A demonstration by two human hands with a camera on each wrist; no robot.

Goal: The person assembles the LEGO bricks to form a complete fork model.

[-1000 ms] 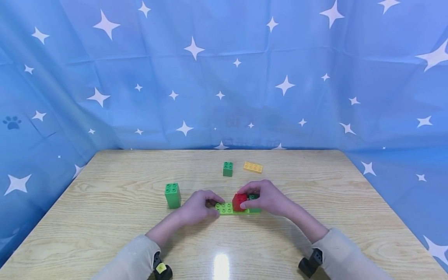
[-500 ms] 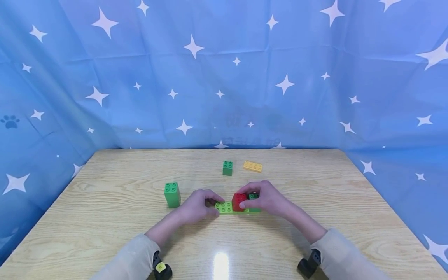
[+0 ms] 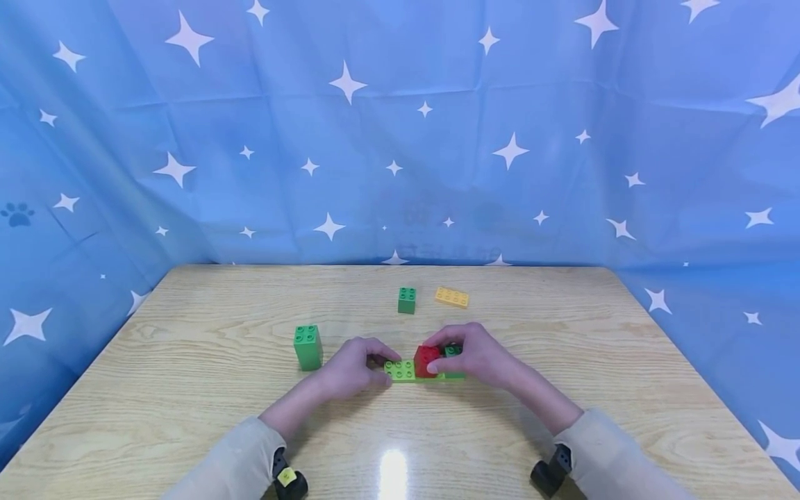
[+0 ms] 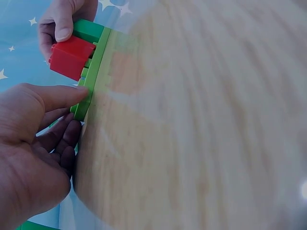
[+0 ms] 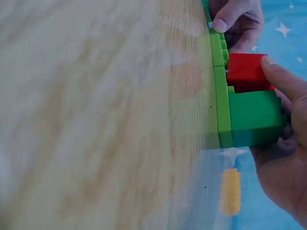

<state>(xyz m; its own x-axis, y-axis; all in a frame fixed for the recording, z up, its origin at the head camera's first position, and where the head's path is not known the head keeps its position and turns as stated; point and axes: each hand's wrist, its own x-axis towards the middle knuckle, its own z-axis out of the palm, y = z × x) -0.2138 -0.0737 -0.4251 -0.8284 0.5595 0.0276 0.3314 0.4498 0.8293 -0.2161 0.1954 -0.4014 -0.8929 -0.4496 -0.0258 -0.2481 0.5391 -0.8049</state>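
Two lime-green building plates lie end to end in a row on the table, in front of me. My left hand holds the row's left end between thumb and fingers. With thumb and fingers, my right hand pinches a red brick at the middle of the row. In the left wrist view the red brick is slightly tilted, with plate studs showing beneath it. A dark green brick stands on the row's right end, partly hidden by the right hand in the head view.
A tall green block stands left of the left hand. Farther back are a small green brick and a flat yellow brick. A blue star-patterned curtain hangs behind the wooden table.
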